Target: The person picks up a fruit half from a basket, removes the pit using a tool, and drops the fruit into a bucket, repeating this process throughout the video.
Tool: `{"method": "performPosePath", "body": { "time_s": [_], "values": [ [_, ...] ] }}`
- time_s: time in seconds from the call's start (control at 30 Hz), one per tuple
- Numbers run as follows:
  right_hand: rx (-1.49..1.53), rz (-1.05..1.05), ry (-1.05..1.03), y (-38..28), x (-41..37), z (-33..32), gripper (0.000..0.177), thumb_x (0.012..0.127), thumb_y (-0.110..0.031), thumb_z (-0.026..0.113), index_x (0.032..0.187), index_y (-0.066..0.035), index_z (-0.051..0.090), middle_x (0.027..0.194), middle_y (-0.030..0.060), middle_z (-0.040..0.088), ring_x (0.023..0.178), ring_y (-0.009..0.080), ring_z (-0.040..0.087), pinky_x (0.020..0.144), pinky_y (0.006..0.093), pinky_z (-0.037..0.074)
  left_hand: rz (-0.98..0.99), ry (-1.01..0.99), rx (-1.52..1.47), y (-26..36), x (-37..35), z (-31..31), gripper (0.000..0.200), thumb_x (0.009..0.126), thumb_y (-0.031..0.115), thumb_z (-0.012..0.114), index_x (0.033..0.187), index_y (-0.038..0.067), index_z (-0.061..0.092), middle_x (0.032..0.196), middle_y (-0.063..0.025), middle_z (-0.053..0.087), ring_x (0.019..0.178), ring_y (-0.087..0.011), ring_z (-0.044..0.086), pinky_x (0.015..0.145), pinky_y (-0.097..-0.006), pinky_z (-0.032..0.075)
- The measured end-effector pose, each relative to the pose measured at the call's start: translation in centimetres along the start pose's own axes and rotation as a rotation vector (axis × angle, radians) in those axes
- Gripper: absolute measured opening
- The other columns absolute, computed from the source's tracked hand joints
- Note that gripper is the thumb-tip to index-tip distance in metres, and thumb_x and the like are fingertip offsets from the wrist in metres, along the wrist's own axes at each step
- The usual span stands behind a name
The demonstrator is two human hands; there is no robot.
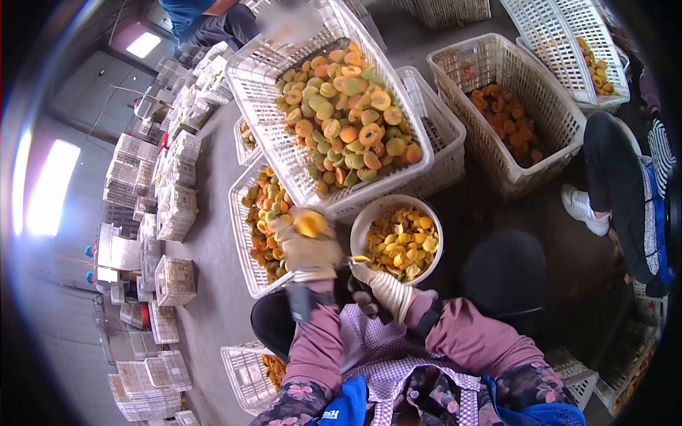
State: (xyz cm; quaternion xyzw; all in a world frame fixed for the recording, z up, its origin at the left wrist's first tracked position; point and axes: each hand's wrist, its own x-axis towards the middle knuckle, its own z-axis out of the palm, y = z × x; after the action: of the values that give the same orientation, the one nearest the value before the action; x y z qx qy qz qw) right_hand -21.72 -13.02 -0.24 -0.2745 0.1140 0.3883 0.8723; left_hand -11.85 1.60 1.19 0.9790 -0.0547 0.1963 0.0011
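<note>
My left hand (310, 250), gloved and blurred by motion, is closed around a yellow-orange apricot half (309, 224). Close by on the right, my right hand (383, 290) wears a pale wrapped glove with dark fingertips. It grips a small tool, mostly hidden by the fingers; a yellow sliver of fruit (361, 259) shows at its tip. Just beyond that hand stands a round white bucket (357, 231) holding yellow fruit pieces (403, 245). A white crate (245, 92) full of halved apricots (341, 117) tilts above the bucket, its near edge close to my left hand.
Another crate of apricots (266, 227) sits at left, under the tilted one. To the right is a crate (501, 174) with orange fruit pieces. A seated person's white shoe (586, 209) is at far right; another person (206, 21) is at top. Stacked crates (177, 202) line the left.
</note>
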Motion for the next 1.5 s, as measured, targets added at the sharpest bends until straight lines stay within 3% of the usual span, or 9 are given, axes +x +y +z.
{"method": "performPosePath", "body": {
  "time_s": [0.13,0.17,0.3,0.6,0.7,0.83,0.9,1.13,1.5],
  "values": [
    [0.277,-0.057,0.330,1.5,4.3,-2.2,0.036,0.089,-0.048,0.048,0.077,-0.014,0.050,0.052,-0.0009,0.040,0.040,0.0144,0.037,0.037,0.0298,0.032,-0.175,0.049,0.270,-0.5,7.1,4.7,0.036,0.087,0.027,0.047,0.113,0.006,0.059,0.109,-0.0144,0.059,0.078,-0.0301,0.064,0.075,-0.0418,0.053],
    [0.214,-0.042,0.389,0.2,3.2,-1.2,0.036,0.088,-0.047,0.048,0.074,-0.014,0.050,0.051,-0.0005,0.040,0.039,0.0152,0.037,0.037,0.0305,0.032,0.610,0.269,0.256,-3.8,9.6,10.1,0.035,0.085,0.023,0.049,0.115,0.008,0.058,0.124,-0.0134,0.053,0.083,-0.0305,0.065,0.075,-0.0402,0.053],
    [-0.109,-0.334,0.449,1.9,5.3,-2.5,0.049,0.091,-0.055,0.042,0.066,-0.014,0.050,0.046,0.0007,0.041,0.036,0.0155,0.040,0.037,0.0278,0.031,0.164,-0.552,-0.118,-1.6,14.4,26.2,0.034,0.068,0.029,0.067,0.093,0.005,0.064,0.088,-0.0187,0.066,0.083,-0.0349,0.064,0.074,-0.0406,0.051],
    [0.059,-0.057,0.418,0.9,5.3,-2.2,0.038,0.090,-0.047,0.048,0.078,-0.011,0.056,0.054,0.0032,0.051,0.043,0.0212,0.049,0.040,0.0342,0.039,0.059,-0.693,-0.624,-0.6,13.2,18.6,0.039,0.081,0.019,0.057,0.116,0.005,0.050,0.094,-0.0198,0.063,0.090,-0.0357,0.061,0.081,-0.0404,0.048],
    [-0.505,-0.958,0.600,4.5,12.0,-6.4,0.038,0.093,-0.039,0.045,0.098,-0.006,0.062,0.067,0.0065,0.060,0.053,0.0243,0.057,0.048,0.0365,0.046,-0.184,-0.533,-1.733,-0.4,10.5,19.0,0.029,0.089,0.014,0.050,0.115,0.003,0.050,0.088,-0.0129,0.060,0.082,-0.0301,0.060,0.078,-0.0356,0.050],
    [-0.891,-0.881,0.596,1.6,7.5,-6.0,0.041,0.087,-0.013,0.045,0.127,-0.003,0.045,0.112,0.0240,0.056,0.098,0.0383,0.057,0.080,0.0432,0.048,-0.076,-0.485,-2.241,3.6,0.9,9.1,0.031,0.098,0.022,0.042,0.125,0.006,0.042,0.109,-0.0044,0.053,0.095,-0.0142,0.054,0.078,-0.0272,0.050],
    [-1.023,-0.889,0.609,1.0,5.3,-4.6,0.036,0.088,-0.010,0.046,0.123,0.000,0.048,0.115,0.0218,0.056,0.098,0.0371,0.056,0.085,0.0397,0.046,0.235,-0.290,-1.305,3.8,-1.9,5.5,0.042,0.100,0.023,0.031,0.136,0.002,0.033,0.124,-0.0101,0.050,0.111,-0.0216,0.051,0.097,-0.0328,0.042],
    [-0.873,-0.521,0.536,1.8,4.8,-4.0,0.044,0.094,-0.028,0.049,0.125,0.003,0.046,0.100,0.0180,0.063,0.092,0.0247,0.060,0.080,0.0322,0.047,-0.839,-0.438,-2.027,5.1,-3.3,0.4,0.035,0.096,0.035,0.041,0.104,0.004,0.058,0.089,-0.0102,0.064,0.075,-0.0211,0.061,0.070,-0.0306,0.052],
    [-1.027,-0.544,0.618,0.8,2.9,-2.0,0.055,0.090,-0.032,0.050,0.137,-0.007,0.036,0.106,0.0261,0.059,0.098,0.0372,0.059,0.083,0.0379,0.047,-0.974,-0.405,-2.184,5.2,-4.1,1.5,0.030,0.094,0.035,0.046,0.090,0.009,0.058,0.082,-0.0037,0.061,0.085,-0.0173,0.059,0.077,-0.0312,0.049]
  ]
}}
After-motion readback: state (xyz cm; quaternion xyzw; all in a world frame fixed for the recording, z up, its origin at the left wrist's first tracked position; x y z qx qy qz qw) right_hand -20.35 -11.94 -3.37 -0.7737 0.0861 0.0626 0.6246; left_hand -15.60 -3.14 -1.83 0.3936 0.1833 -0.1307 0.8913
